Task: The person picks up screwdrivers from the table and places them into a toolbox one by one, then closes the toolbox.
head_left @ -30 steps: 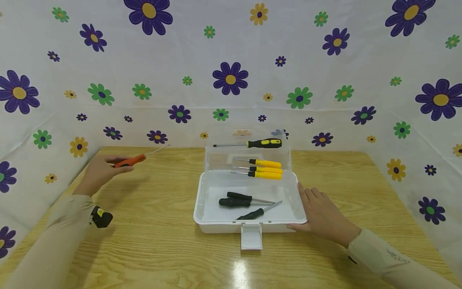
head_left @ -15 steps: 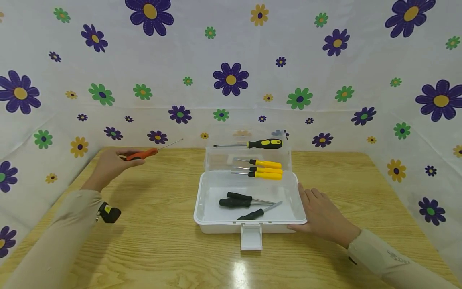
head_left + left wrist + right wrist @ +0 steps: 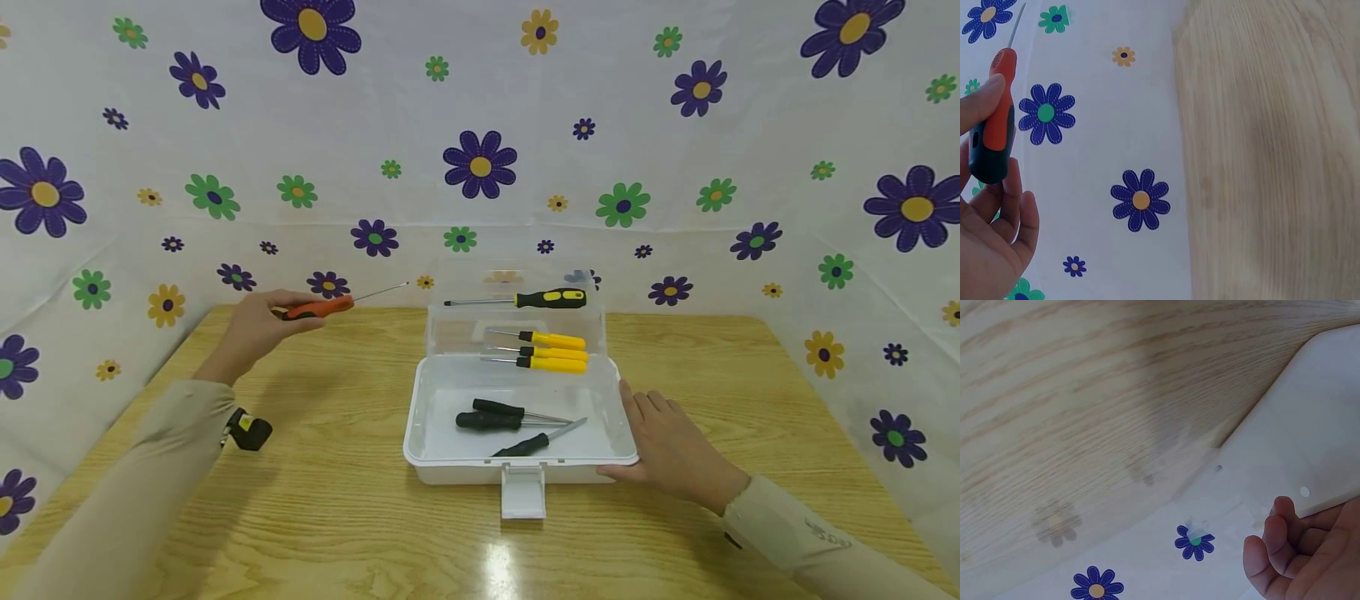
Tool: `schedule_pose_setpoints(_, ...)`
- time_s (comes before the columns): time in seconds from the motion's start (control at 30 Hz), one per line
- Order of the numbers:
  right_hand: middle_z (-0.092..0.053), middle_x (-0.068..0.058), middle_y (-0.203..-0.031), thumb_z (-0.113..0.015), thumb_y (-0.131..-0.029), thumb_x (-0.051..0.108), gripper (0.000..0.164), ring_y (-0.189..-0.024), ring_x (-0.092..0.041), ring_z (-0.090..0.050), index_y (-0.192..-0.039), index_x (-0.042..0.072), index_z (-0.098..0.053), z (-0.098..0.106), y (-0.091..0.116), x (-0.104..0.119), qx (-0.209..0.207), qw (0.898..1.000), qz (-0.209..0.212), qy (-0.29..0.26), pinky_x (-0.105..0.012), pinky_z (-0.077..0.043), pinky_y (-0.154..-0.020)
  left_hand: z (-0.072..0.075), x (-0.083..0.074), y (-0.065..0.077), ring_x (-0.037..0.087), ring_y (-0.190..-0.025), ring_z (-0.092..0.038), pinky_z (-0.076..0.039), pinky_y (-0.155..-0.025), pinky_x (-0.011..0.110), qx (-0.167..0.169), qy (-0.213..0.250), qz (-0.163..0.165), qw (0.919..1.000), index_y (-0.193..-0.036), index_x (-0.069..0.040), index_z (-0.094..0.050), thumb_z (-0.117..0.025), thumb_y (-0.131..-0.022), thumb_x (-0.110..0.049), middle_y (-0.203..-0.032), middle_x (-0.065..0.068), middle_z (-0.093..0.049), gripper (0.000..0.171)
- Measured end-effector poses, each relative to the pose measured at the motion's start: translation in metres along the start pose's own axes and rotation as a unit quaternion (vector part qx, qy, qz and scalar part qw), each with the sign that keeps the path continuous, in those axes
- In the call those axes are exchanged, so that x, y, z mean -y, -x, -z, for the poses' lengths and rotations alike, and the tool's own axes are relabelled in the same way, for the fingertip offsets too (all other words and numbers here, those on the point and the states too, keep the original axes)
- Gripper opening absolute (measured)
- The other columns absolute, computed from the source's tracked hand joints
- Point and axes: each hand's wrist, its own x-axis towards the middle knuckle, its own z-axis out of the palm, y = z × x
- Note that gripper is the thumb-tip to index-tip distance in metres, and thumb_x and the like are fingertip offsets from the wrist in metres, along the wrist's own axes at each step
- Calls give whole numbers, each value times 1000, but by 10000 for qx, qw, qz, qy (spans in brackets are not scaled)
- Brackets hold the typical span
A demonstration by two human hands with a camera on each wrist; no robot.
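Note:
My left hand (image 3: 255, 331) is raised over the left side of the table. It holds a screwdriver with an orange and black handle (image 3: 318, 308), thumb on one side and fingers on the other, its thin shaft pointing right. In the left wrist view, the dark butt of the screwdriver (image 3: 1001, 119) shows just above the curled fingers. A white toolbox (image 3: 409, 417) stands at the middle with its clear lid (image 3: 442, 333) tipped back. My right hand (image 3: 667, 446) grips the box's front right corner, thumb at the front and bent fingers (image 3: 1280, 528) against the side wall.
Several black-handled screwdrivers (image 3: 487, 420) lie inside the box. Three yellow-handled screwdrivers (image 3: 555, 365) and a larger black-and-yellow screwdriver (image 3: 551, 298) show at the lid. A white latch (image 3: 522, 493) hangs in front. Flowered cloth (image 3: 480, 100) surrounds the wooden table (image 3: 337, 500).
My left hand has moved right and slightly up, carrying the orange screwdriver nearer to the toolbox. My right hand and the toolbox have stayed where they were.

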Motion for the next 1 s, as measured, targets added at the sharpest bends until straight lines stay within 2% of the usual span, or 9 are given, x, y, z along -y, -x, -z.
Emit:
schedule_pose_setpoints(0.37, -59, -18, -113, -57, -73, 74, 110, -100, -29, -53, -139, -10, -34, 0, 0, 0, -64, 10000, 36, 37, -47, -48, -88, -10, -25, -14, 22, -87, -47, -41, -67, 26, 146, 293, -198, 9993, -123, -7, -63, -70, -82, -40, -123, 19, -58, 53)
schedule_pose_setpoints(0.53, -59, -18, -112, -56, -73, 74, 109, -99, -29, -54, -138, -11, -35, 0, 0, -1, -127, 9998, 82, 91, -45, -48, -85, -17, -34, -21, 21, -86, -47, -41, -69, 28, 124, 536, -206, 9983, -120, -10, -65, -72, -82, -32, -115, 15, -60, 44)
schedule_pose_setpoints(0.67, -59, -18, -112, -56, -73, 74, 109, -99, -29, -54, -139, -10, -35, 1, 0, 0, -87, 9999, 52, 98, -46, -49, -85, -23, -38, -28, 21, -88, -48, -41, -72, 30, 133, 641, -221, 9976, -118, -9, -65, -72, -83, -27, -112, 14, -62, 40)
schedule_pose_setpoints(0.77, -59, -19, -113, -55, -73, 75, 109, -100, -29, -54, -139, -10, -34, 2, 0, 0, -22, 10000, 1, 59, -46, -48, -87, -25, -38, -33, 21, -90, -49, -42, -73, 29, 168, 680, -211, 9973, -119, -8, -65, -73, -82, -29, -116, 15, -62, 43)
schedule_pose_setpoints(1.0, -58, -19, -114, -53, -74, 76, 109, -100, -30, -54, -140, -10, -34, 4, 0, 1, 19, 10000, -36, 14, -46, -47, -88, -30, -43, -44, 22, -92, -48, -41, -74, 30, 203, 583, -185, 9979, -119, -8, -65, -73, -82, -28, -118, 15, -61, 43)
